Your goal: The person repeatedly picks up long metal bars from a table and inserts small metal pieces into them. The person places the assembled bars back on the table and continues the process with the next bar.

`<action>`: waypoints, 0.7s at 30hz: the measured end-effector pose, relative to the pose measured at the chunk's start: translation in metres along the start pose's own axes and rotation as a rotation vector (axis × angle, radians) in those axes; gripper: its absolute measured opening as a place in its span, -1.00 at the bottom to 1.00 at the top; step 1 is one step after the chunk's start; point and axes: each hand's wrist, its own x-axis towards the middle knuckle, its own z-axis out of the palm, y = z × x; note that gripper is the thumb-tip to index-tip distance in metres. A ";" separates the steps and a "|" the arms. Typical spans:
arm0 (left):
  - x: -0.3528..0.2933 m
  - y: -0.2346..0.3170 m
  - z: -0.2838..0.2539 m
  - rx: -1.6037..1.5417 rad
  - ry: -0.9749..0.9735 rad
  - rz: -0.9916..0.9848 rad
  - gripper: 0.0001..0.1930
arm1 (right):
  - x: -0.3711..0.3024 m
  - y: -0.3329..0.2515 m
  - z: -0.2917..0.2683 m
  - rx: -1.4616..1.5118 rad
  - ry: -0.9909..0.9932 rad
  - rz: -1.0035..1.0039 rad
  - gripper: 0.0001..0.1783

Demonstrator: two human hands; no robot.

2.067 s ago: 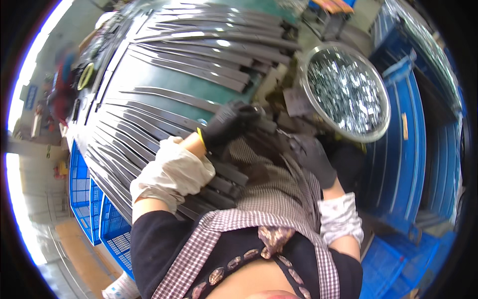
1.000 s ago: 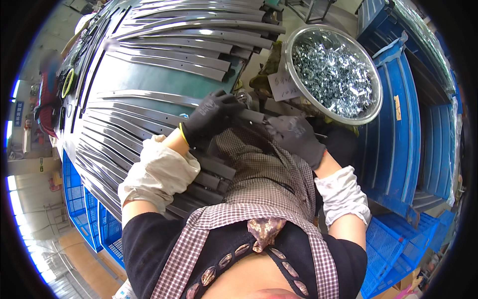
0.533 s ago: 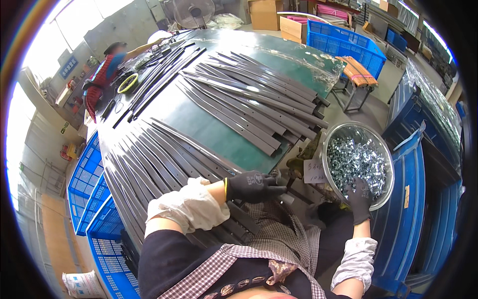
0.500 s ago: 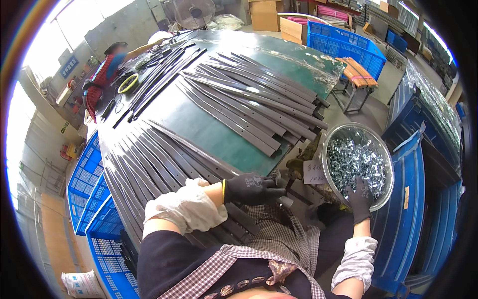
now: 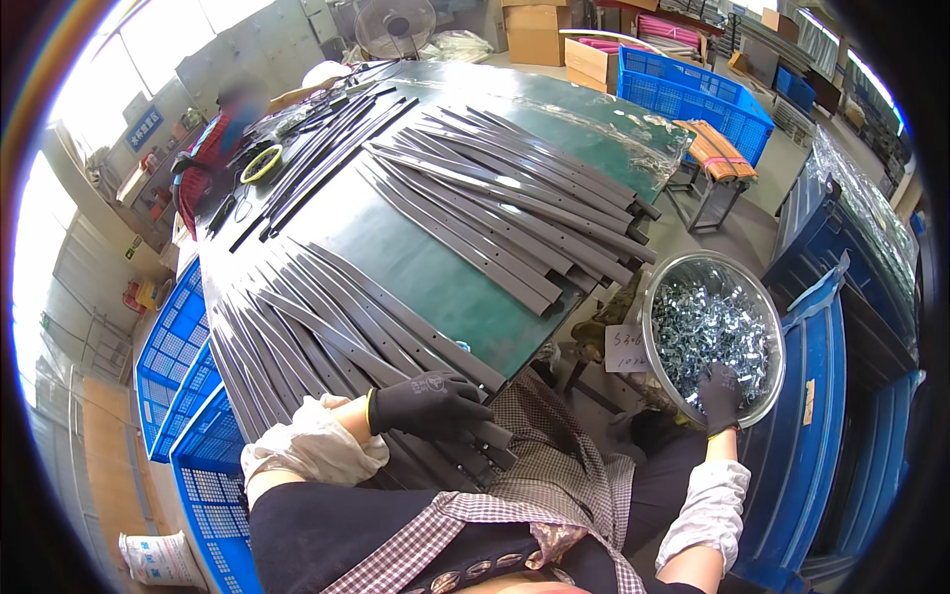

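My right hand, in a black glove, reaches into a clear round bowl of small shiny metal clips. Its fingers are bunched at the near side of the heap; the fingertips are partly hidden among the clips. My left hand, also black-gloved, lies over long dark brown strips at the table's near edge. Its fingers curl down around a strip end that shows beneath them. A small pale bluish piece sits near the end of another strip.
More brown strips fan across the green table. A handwritten card stands beside the bowl. Blue crates line the left, and blue metal containers the right. Another person works at the far left.
My left hand has moved left and back onto the strips, its outstretched fingers now curled. The right hand's fingers have drawn together among the clips. The other person has leaned in.
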 end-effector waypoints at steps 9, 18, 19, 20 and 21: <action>0.033 -0.029 -0.022 -0.008 0.018 -0.159 -0.58 | -0.007 0.005 -0.020 0.286 0.045 0.083 -0.72; 0.084 -0.123 -0.034 0.526 0.237 -0.190 -0.35 | -0.015 -0.012 -0.044 0.495 0.105 0.149 -0.79; 0.086 -0.128 -0.031 0.489 0.250 -0.221 -0.39 | -0.015 -0.009 -0.042 0.521 0.106 0.133 -0.79; 0.088 -0.131 -0.026 0.451 0.263 -0.253 -0.43 | -0.015 -0.007 -0.041 0.547 0.108 0.115 -0.78; 0.088 -0.135 -0.022 0.414 0.276 -0.285 -0.46 | -0.014 -0.006 -0.038 0.574 0.108 0.097 -0.77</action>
